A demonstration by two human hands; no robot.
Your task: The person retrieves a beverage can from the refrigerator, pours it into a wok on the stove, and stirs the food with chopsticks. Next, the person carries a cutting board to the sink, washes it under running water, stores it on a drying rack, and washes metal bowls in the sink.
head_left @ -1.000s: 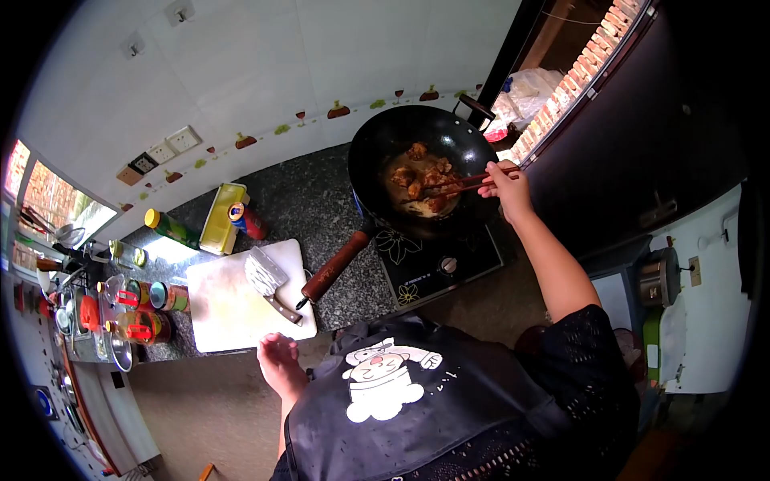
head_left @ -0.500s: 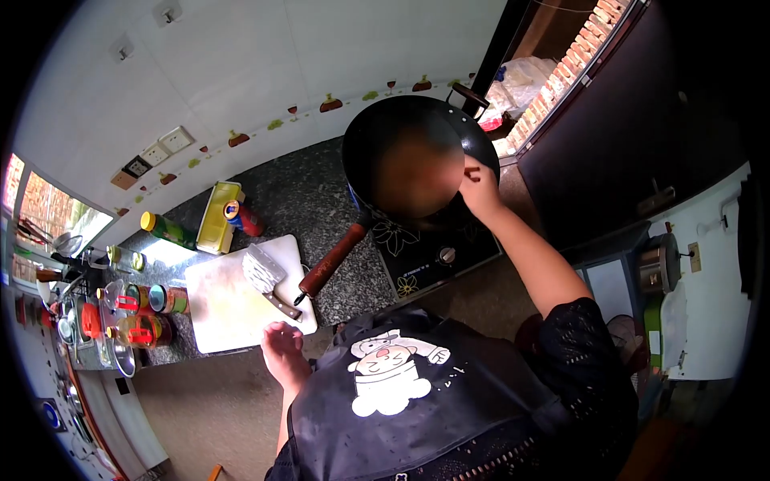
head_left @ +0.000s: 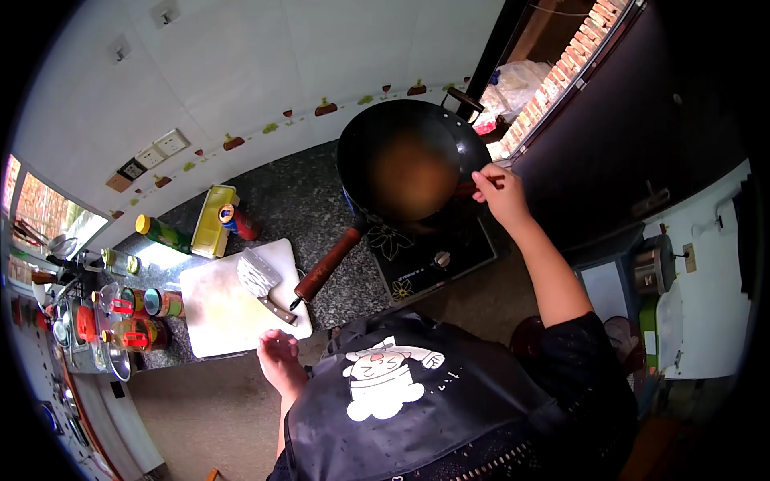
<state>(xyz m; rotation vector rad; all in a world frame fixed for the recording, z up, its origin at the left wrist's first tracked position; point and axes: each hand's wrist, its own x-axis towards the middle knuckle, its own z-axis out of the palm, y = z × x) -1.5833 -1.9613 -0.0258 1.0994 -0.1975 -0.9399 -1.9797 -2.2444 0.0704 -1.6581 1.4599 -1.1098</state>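
Drawing the right hand point(head_left: 500, 191) back toward the rim of the wok point(head_left: 358, 152) since the earlier frame, pinching chopsticks point(head_left: 467, 190) in closed fingers. Likely working the blurred food point(head_left: 413, 176) inside the wok; calls for a firm pinch. Holding the left hand point(head_left: 281, 359) loosely open, empty, near the cutting board point(head_left: 216, 313).
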